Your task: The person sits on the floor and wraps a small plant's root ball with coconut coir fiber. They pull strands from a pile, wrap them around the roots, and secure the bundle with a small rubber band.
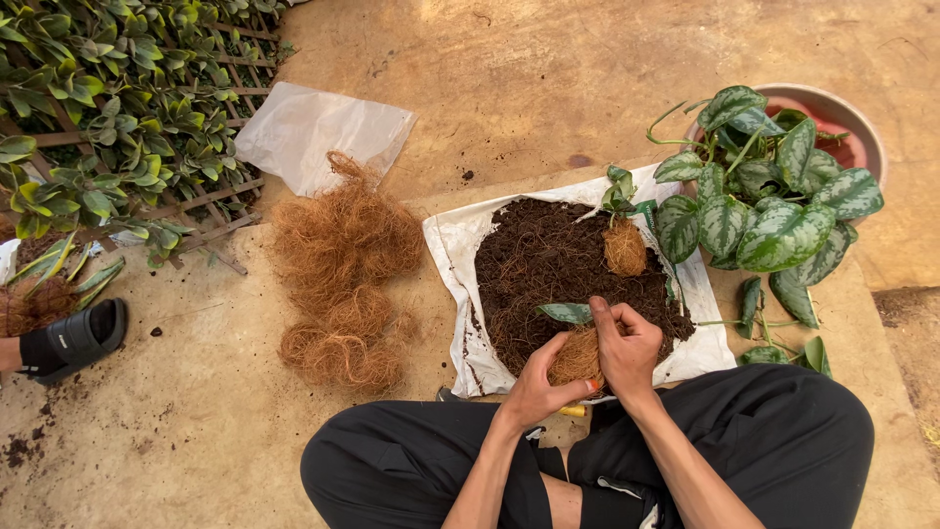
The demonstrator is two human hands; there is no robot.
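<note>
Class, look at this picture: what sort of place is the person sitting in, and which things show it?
Probably a garden patio or outdoor potting spot. A heap of dark soil lies on a white sheet on the paved ground, a pot of variegated leaves stands close by, and a leafy trellis lines one side.

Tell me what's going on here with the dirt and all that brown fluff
A person sits cross-legged on the ground, both hands around a coir ball wrapped at the base of a small cutting. The left hand cups it from below and the right hand pinches at its top. A second wrapped cutting lies on the soil pile, which sits on a white sheet. Loose coir lies beside it.
</note>
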